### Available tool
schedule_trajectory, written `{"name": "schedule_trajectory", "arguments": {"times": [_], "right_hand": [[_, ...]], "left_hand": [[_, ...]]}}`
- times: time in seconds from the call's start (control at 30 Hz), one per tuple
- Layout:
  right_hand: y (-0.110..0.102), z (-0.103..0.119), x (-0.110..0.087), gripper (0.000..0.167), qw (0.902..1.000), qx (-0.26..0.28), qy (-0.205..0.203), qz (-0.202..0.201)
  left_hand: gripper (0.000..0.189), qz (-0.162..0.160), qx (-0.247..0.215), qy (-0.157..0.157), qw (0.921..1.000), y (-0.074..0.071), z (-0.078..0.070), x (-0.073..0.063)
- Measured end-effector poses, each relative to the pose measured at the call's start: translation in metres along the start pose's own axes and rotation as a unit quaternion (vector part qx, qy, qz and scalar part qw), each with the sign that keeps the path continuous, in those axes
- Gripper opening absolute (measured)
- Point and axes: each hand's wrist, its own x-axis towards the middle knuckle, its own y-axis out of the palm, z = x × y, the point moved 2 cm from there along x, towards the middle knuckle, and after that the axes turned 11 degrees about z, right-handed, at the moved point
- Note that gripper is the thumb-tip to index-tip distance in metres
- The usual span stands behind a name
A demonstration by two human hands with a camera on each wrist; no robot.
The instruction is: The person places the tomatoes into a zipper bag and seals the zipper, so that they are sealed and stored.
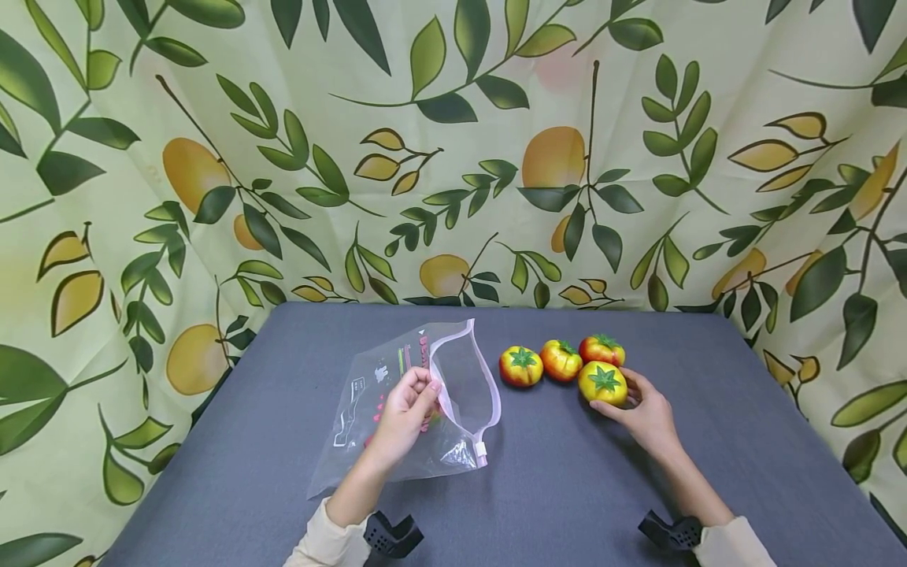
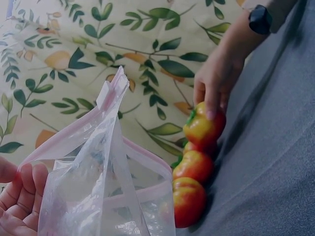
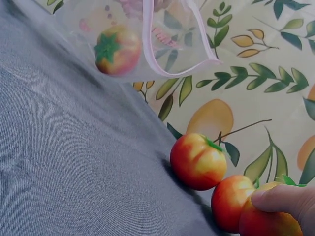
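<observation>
My left hand (image 1: 407,405) pinches the pink-rimmed mouth of a clear zip bag (image 1: 375,378) with printed designs. The mouth gapes to the right, its slider at the near corner. Through the plastic, the right wrist view shows one tomato (image 3: 118,51) inside. My right hand (image 1: 646,413) grips a yellow-red tomato (image 1: 602,383) with a green star-shaped top, thumb and fingers at its sides. Beside it sit a left tomato (image 1: 520,367), a middle tomato (image 1: 561,361) and a back tomato (image 1: 602,350). The right wrist view shows only part of the right hand (image 3: 290,199).
A grey cloth-covered table (image 1: 553,488) lies under everything. Behind it hangs a leaf-and-fruit patterned curtain (image 1: 453,197), also along both sides. Black wrist devices (image 1: 393,535) sit at both cuffs.
</observation>
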Motion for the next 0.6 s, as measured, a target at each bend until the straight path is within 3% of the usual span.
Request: {"name": "schedule_trajectory", "arguments": {"times": [0.6], "right_hand": [[0.001, 0.016, -0.003, 0.081, 0.9999, -0.002, -0.014, 0.003]], "left_hand": [[0.018, -0.003, 0.001, -0.015, 0.9999, -0.001, 0.001, 0.000]]}}
